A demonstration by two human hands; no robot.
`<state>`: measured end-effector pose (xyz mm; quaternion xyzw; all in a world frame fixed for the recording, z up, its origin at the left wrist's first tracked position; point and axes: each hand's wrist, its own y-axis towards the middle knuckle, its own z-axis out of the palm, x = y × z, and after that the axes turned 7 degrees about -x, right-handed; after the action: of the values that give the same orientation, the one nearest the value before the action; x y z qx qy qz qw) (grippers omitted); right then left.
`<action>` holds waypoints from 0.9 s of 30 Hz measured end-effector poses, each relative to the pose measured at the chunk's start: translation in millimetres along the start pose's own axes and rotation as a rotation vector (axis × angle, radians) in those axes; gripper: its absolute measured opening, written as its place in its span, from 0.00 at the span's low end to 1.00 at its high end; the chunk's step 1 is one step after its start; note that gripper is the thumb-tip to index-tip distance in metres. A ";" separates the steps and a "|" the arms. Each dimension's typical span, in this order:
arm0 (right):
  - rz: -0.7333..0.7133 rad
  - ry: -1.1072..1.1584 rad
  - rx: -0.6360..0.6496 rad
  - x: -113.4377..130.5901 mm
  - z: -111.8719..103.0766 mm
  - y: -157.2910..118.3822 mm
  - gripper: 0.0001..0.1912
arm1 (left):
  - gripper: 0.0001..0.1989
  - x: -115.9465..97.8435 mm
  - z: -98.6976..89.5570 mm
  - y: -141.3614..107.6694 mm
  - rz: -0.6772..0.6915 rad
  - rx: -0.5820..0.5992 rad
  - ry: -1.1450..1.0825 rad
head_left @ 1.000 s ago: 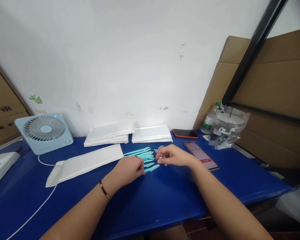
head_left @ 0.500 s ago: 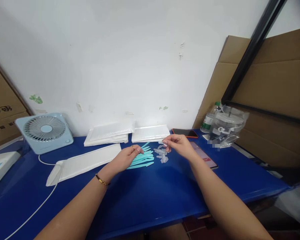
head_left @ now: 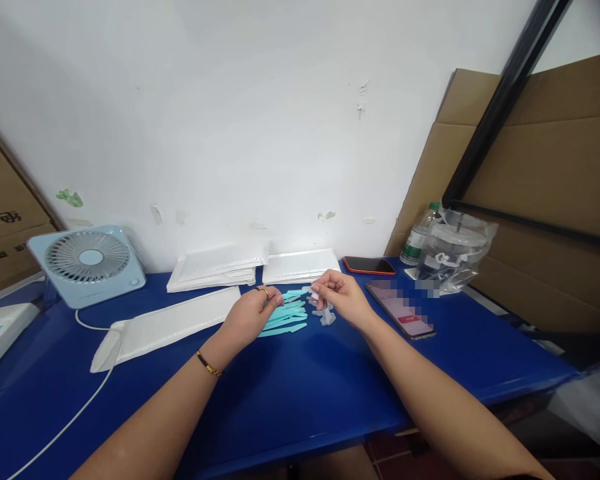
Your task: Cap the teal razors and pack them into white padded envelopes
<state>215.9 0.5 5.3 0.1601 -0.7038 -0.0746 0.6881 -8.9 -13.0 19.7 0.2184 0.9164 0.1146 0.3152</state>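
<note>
Several thin turquoise sticks lie side by side on the blue table. My left hand is pinched on the end of one turquoise stick, which points right above the others. My right hand pinches a small translucent piece at that stick's right tip. Whether the two parts touch is too small to tell. Beneath and beside my right fingers is a small pile of translucent pieces.
White padded envelopes are stacked against the wall, and another envelope lies at left. A blue fan stands far left. Two phones, a bottle and a bagged clear container are at right.
My right hand has moved left, bringing the small translucent piece to the tip of the turquoise stick. The stick in my left hand has tilted flatter. More of the nearer phone shows.
</note>
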 end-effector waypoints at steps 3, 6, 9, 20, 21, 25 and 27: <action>0.028 -0.006 0.037 -1.9 8.4 -1.9 0.16 | 0.16 -0.6 1.7 -0.1 0.002 0.009 -0.029; 0.040 -0.010 0.095 -2.7 14.3 -2.6 0.16 | 0.18 -0.1 5.0 -0.7 0.031 0.046 -0.041; 0.042 -0.043 0.070 -2.7 3.9 2.3 0.16 | 0.21 3.5 9.8 -2.3 0.021 -0.016 0.043; 0.056 -0.078 -0.191 -39.2 -41.2 34.2 0.18 | 0.36 12.9 35.1 -18.9 0.052 0.317 0.321; 0.060 -0.130 -0.149 -41.8 -35.4 34.3 0.18 | 0.35 8.3 33.9 -22.5 0.075 0.343 0.308; 0.028 -0.433 0.010 -46.9 -14.3 32.9 0.15 | 0.36 -12.0 30.6 -38.1 0.133 0.421 0.271; -0.031 -0.593 0.064 -47.1 -11.1 33.2 0.13 | 0.37 -18.6 31.1 -42.2 0.145 0.428 0.273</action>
<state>223.0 48.4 -27.9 0.1636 -0.8736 -0.1065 0.4458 9.9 -56.5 -9.2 0.3276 0.9358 -0.0313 0.1262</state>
